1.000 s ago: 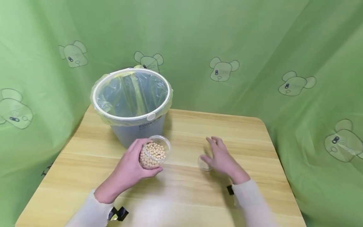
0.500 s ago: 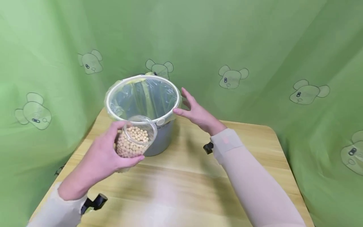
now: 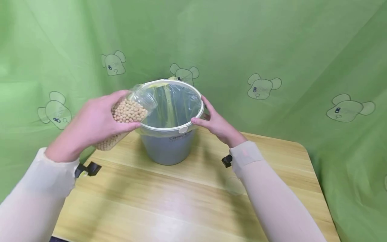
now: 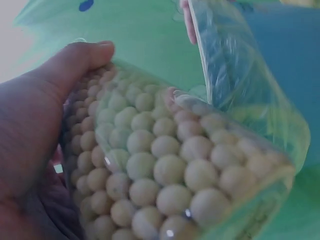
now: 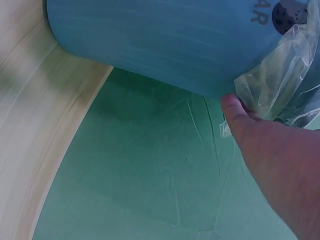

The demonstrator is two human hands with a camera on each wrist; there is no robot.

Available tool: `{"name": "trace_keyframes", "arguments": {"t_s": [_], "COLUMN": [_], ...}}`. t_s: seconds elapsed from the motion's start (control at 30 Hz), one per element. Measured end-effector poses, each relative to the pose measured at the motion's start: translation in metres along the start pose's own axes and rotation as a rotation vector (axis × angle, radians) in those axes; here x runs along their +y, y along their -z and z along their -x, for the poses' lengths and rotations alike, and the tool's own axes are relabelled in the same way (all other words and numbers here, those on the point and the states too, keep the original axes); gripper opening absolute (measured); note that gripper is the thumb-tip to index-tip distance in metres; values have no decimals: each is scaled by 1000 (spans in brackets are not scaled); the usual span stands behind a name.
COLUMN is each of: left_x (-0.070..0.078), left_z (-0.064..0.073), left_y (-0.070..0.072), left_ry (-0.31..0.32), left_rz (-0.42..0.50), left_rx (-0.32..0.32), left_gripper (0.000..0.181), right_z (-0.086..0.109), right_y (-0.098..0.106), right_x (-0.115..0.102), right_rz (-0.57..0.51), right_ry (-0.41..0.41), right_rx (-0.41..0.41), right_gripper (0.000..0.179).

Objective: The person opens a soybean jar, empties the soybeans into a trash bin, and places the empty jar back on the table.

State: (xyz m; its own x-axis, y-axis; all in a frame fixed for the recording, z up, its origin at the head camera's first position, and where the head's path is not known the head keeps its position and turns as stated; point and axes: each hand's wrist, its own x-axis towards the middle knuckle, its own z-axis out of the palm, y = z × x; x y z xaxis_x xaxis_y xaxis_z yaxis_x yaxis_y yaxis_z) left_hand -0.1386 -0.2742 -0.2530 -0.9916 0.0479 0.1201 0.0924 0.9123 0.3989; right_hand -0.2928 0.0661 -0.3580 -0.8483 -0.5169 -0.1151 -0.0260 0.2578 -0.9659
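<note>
My left hand (image 3: 96, 117) grips a clear plastic jar (image 3: 128, 111) of round beige beans, tilted to the right with its mouth over the left rim of the bucket (image 3: 169, 149). The beans (image 4: 165, 155) fill much of the jar and lie inside it. A thin translucent yellow bag (image 3: 169, 104) lines the bucket and folds over its white rim. At the right of the rim, my right hand (image 3: 220, 127) rests with thumb and fingers spread and mostly straight. In the right wrist view, a finger (image 5: 237, 112) touches the bucket's outer side beside the bag's edge.
A faint clear round lid (image 3: 235, 186) lies on the wooden table (image 3: 169, 208), left of the right forearm. Green curtain (image 3: 226, 40) with mouse-head drawings surrounds the back and sides of the table.
My left hand has moved the jar from in front of the bucket to its left rim and tilted it further. The right hand has come from near the lid to the bucket's right rim.
</note>
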Motion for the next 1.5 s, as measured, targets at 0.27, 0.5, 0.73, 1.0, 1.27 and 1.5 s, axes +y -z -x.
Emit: {"name": "trace_keyframes", "arguments": {"t_s": [0.27, 0.5, 0.73, 1.0, 1.27, 1.5], "left_x": [3, 10, 13, 17, 20, 21], "left_z": [-22, -30, -32, -35, -39, -40], "left_y": [-3, -4, -3, 1, 4, 6], "left_ry": [27, 12, -27, -53, -48, -40], "left_rz": [-96, -120, -174, -212, -248, -251], "left_rx": [-111, -155, -152, -179, -203, -204], "left_gripper": [116, 102, 104, 103, 103, 95], "right_z": [1, 2, 2, 2, 3, 3], "right_y": [0, -2, -2, -1, -2, -4], "right_x": [3, 1, 1, 2, 1, 1], "right_rz": [-34, -50, -51, -55, -60, -60], "right_ry": [-6, -8, -5, 3, 5, 2], "right_rx": [0, -2, -5, 4, 6, 8], "right_gripper": [115, 116, 115, 117, 116, 116]}}
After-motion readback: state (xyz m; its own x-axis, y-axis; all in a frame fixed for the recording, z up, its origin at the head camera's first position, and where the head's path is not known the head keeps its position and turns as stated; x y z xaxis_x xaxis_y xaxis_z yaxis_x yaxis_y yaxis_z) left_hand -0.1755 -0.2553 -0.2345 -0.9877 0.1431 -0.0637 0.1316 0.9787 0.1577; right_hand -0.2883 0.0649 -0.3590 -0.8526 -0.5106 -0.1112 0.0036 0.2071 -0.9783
